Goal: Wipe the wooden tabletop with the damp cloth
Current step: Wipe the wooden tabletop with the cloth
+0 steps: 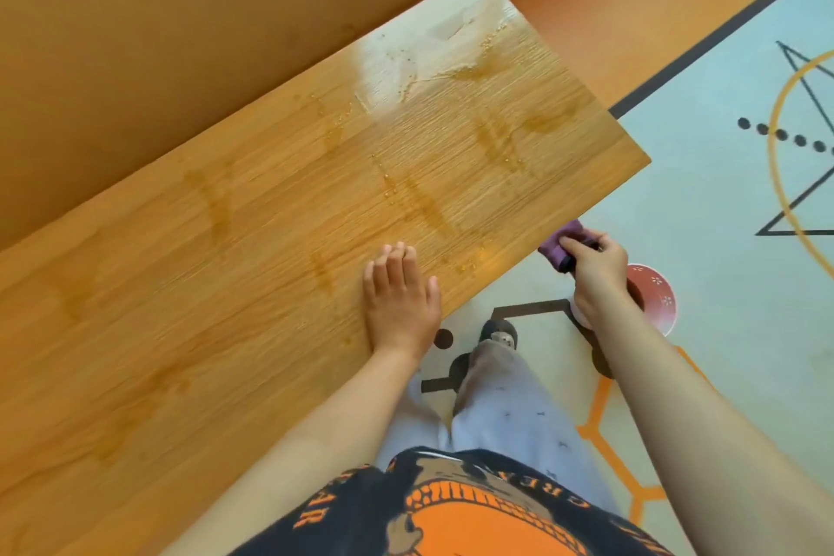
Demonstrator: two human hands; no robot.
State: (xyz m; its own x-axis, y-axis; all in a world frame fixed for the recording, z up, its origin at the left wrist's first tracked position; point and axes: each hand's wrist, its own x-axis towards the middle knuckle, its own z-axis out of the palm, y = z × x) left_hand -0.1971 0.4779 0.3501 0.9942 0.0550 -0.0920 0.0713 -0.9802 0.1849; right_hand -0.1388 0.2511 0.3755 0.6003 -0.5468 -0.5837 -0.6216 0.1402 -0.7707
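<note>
right grip (591, 262) on cloth (559, 246) off tabletop (225, 262) edge

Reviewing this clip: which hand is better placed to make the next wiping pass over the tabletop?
Right. The right hand already grips the purple cloth just off the wooden tabletop's near edge, beside wet streaks. The left hand lies flat, empty, on the wood.

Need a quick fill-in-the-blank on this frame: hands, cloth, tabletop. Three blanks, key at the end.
1. The purple cloth is gripped by the ____ hand.
2. The left hand lies ____ on the wooden tabletop.
3. The cloth is held just past the tabletop's ____, over the floor.

Missing words: right; flat; edge
</note>
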